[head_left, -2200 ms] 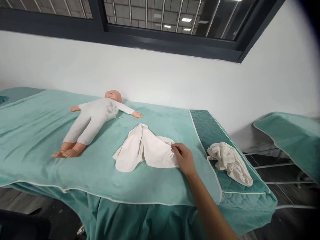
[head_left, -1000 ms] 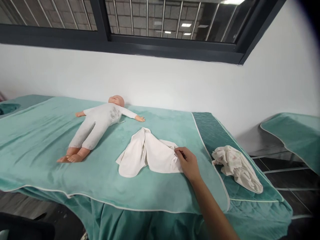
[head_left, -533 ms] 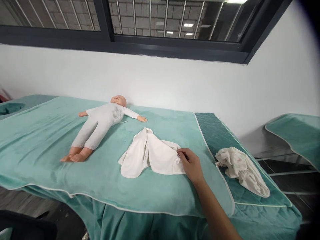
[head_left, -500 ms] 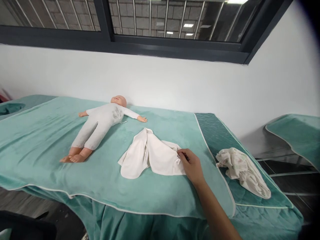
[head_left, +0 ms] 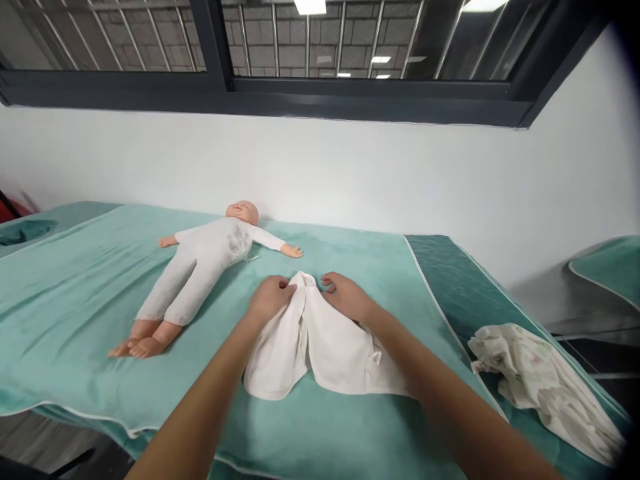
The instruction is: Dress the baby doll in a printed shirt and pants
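The white garment [head_left: 340,360] lies on the green sheet [head_left: 285,440], longer from left to right, its peak pointing away. The left hand [head_left: 270,298] pinches the peak; the right hand [head_left: 349,298], fingers parted, is just beside it. Beyond, left, lies a doll [head_left: 207,250].
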Demonstrator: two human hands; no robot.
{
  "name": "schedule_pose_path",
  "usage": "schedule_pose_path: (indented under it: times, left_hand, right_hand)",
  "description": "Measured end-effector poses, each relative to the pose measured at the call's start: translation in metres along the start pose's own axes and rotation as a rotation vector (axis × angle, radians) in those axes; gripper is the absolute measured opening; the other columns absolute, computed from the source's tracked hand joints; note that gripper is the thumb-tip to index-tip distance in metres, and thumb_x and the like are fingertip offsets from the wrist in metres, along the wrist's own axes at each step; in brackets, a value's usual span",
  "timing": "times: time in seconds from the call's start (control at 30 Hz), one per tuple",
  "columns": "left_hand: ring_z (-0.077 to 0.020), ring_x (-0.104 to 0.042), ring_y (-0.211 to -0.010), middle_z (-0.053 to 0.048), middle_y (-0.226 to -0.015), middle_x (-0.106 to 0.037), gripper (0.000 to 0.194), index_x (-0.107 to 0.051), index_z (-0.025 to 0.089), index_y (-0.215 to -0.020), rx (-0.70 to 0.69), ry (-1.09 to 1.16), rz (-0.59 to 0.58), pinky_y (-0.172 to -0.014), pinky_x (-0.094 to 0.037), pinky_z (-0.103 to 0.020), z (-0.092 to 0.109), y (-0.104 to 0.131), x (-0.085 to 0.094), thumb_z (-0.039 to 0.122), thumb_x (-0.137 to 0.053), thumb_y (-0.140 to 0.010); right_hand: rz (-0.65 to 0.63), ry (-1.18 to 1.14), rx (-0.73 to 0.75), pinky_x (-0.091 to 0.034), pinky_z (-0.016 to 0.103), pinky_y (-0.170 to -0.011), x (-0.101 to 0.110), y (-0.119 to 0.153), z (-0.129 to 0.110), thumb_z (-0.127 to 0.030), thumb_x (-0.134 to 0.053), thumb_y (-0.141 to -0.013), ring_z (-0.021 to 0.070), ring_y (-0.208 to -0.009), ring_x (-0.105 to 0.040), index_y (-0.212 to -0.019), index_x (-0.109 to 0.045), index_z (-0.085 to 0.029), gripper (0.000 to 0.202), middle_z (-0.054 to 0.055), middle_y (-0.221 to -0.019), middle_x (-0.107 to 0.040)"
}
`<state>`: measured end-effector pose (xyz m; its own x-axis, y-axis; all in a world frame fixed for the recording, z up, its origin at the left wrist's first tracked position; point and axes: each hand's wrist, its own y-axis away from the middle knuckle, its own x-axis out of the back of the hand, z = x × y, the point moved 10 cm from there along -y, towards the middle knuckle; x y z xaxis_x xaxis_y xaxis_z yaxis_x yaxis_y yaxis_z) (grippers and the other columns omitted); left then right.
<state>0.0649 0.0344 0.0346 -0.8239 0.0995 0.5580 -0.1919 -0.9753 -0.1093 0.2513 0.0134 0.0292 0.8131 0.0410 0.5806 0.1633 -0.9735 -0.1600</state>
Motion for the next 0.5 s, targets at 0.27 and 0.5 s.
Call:
schedule_pose_path:
  times: [0.27, 0.5]
  left_hand:
    - [-0.0167, -0.057, -0.084, 0.000, -0.093, -0.062, 0.020, -0.052, 0.022, -0.090, -0.114, 0.423, -0.093, -0.074, -0.043, -0.027, 0.075, 0.027, 0.007, 0.039, -0.062, -0.084]
    - [-0.0172, -0.060, -0.080, 0.000, -0.090, -0.065, 0.023, -0.062, 0.024, -0.104, -0.166, 0.370, 0.021, -0.068, -0.043, -0.026, 0.144, 0.052, 0.050, 0.033, -0.062, -0.083]
  right_hand:
    - [-0.200, -0.382, 0.094, -0.048, 0.026, -0.074, -0.018, -0.025, -0.032, -0.025, -0.073, -0.069, 0.0168, -0.084, -0.062, -0.100, -0.062, -0.018, 0.033, 0.000, -0.092, -0.067]
    - [-0.176, -0.191, 0.221, -0.040, 0.023, -0.065, 0.075, 0.018, -0.095, -0.038, -0.070, -0.078, 0.0139, -0.075, -0.055, -0.089, -0.061, -0.020, 0.023, -0.003, -0.082, -0.061]
